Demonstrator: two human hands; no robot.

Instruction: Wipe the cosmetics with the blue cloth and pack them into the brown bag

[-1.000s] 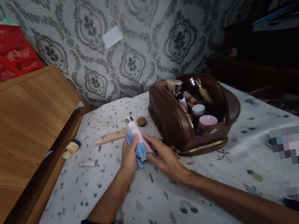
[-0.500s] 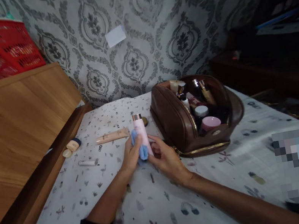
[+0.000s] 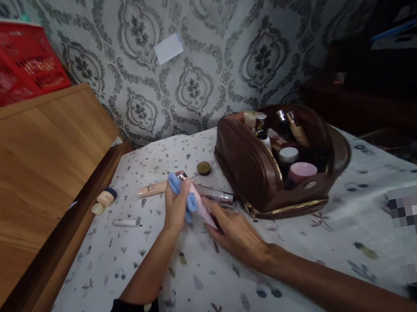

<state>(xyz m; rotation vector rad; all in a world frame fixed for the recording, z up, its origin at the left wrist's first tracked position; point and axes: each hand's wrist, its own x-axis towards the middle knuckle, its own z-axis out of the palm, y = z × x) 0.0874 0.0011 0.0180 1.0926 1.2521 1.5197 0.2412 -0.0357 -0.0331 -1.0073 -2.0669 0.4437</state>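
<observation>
A pale pink bottle with a shiny cap tilts to the left between my hands. My left hand is closed round a blue cloth, pressing it against the upper part of the bottle. Lower down, my right hand grips the bottle near its base. Behind my right fingers lies a clear tube with a silvery end. A beige tube rests just beyond my left hand, partly covered by it. The small round olive-brown jar stands farther back.
An open brown cosmetic bag holding several bottles and jars stands right of my hands. At left lie a white tube and a small beige bottle with a dark cap. A wooden panel borders the patterned cloth; a red basket sits above.
The pink bottle has gone from nearly upright to leaning left, and the cloth has moved up toward its cap. My right hand has shifted down to its base. The clear tube now shows.
</observation>
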